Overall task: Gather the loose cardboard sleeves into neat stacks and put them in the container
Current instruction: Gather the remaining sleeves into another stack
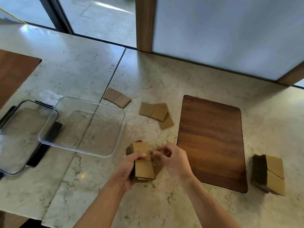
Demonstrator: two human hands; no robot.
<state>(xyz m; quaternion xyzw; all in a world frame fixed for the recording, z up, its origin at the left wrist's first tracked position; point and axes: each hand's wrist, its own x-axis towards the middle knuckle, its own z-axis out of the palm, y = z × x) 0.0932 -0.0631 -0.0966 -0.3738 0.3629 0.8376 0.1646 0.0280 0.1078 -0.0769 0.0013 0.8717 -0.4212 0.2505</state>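
Head camera view, looking down on a pale marble tabletop (164,79). Near the front edge, at the middle, the left hand (130,168) wraps its fingers around a thick stack of flattened brown cardboard sleeves (144,163), held just above the stone. The right hand (174,160) is at the stack's right side, fingers curled and pinching its edge or a single sleeve there; which of the two cannot be told.

Just to the left of the hands stands a clear, square plastic container (115,112) with nothing in it. Its clear lid (18,129), with dark clips, lies beside it at the left edge, partly under the container's corner.

Loose sleeves remain farther back toward the middle of the tabletop: one flat sleeve (116,99) behind the container's far right corner, and a small overlapping cluster of sleeves (156,113) to its right. A second finished stack (269,174) sits near the right edge, beyond a dark wooden inset panel (212,142).

The step in hand looks like squaring up the held stack. Next, judging from the layout, the person either reaches back for the remaining loose sleeves to add them, or lowers the stack into the container. Either way the left hand's grip must stay firm so the sleeves do not fan out.
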